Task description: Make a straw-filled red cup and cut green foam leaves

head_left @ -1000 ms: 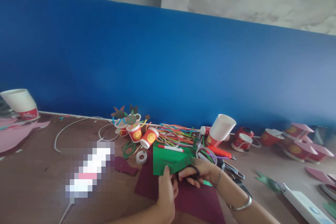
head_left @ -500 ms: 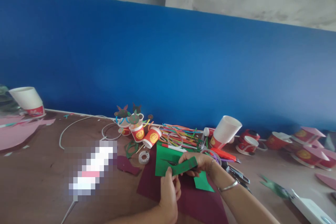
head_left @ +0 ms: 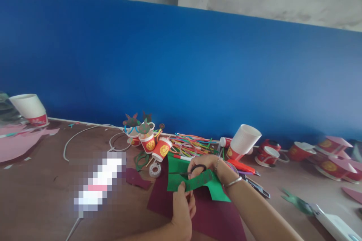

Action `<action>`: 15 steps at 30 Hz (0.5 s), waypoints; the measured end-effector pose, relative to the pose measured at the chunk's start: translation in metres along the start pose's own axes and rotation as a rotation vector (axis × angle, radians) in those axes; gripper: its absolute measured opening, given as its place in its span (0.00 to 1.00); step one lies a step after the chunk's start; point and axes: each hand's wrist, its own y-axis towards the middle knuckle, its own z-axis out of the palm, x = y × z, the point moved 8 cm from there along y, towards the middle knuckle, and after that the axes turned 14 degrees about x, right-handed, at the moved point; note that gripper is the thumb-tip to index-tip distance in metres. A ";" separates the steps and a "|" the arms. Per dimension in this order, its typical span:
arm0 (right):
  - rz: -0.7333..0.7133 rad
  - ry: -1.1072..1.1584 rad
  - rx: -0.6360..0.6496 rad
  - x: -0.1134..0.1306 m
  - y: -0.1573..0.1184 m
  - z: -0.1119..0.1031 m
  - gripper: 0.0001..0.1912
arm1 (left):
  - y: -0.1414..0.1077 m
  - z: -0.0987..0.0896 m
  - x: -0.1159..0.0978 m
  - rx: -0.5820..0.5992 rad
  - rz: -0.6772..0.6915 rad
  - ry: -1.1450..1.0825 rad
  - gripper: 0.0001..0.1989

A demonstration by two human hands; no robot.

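Note:
My left hand point(head_left: 182, 209) is closed on a green paper strip point(head_left: 200, 181), thumb on top at its lower edge. Dark marks run along the strip. Fingers of my right hand point(head_left: 205, 162) are wrapped round a pair of scissors point(head_left: 201, 167) with dark handle loops. Their thin blades point left behind the strip; whether they touch paper I cannot tell. Beneath both hands lie a green paper sheet point(head_left: 175, 165) and a larger maroon sheet point(head_left: 216, 220).
Paper cups with animal-head cutouts point(head_left: 147, 143), a tape roll point(head_left: 155, 169) and a maroon scrap point(head_left: 137, 179) lie to the left. Colourful pipe cleaners point(head_left: 195, 145), a cup stack point(head_left: 244, 139) and a red cutter point(head_left: 241, 166) sit behind and right. A blue panel point(head_left: 181, 64) stands at the back.
My right hand has moved slightly up and left with the scissors, whose handle loop now shows above the strip. My left hand keeps its hold, almost unmoved.

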 end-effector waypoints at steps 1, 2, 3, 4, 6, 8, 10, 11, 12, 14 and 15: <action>0.021 -0.002 0.025 0.002 0.000 0.001 0.11 | 0.000 -0.001 0.000 -0.004 0.000 -0.004 0.23; 0.044 0.001 0.052 0.004 0.000 0.002 0.11 | 0.000 -0.001 0.000 -0.007 -0.001 -0.010 0.22; 0.068 0.007 0.077 0.004 0.000 0.004 0.11 | 0.000 -0.002 -0.001 -0.013 -0.005 -0.019 0.22; 0.083 0.013 0.092 0.005 -0.001 0.005 0.11 | 0.000 -0.002 -0.001 -0.017 -0.008 -0.027 0.22; 0.109 0.028 0.111 0.006 -0.003 0.007 0.11 | -0.001 -0.002 -0.001 -0.019 -0.012 -0.038 0.22; 0.128 0.047 0.124 0.007 -0.005 0.009 0.10 | -0.002 -0.002 0.000 -0.019 -0.019 -0.039 0.22; 0.137 0.069 0.135 0.008 -0.007 0.010 0.11 | -0.002 -0.002 0.000 -0.033 -0.017 -0.044 0.22; 0.140 0.080 0.141 0.009 -0.008 0.010 0.11 | -0.003 -0.002 0.001 -0.045 -0.017 -0.052 0.22; 0.140 0.090 0.143 0.010 -0.008 0.010 0.12 | -0.003 -0.003 0.002 -0.058 -0.019 -0.063 0.22; 0.138 0.109 0.141 0.014 -0.008 0.009 0.13 | -0.002 -0.006 0.004 -0.078 -0.022 -0.085 0.22; 0.139 0.118 0.140 0.015 -0.007 0.008 0.13 | -0.001 -0.007 0.006 -0.082 -0.025 -0.091 0.21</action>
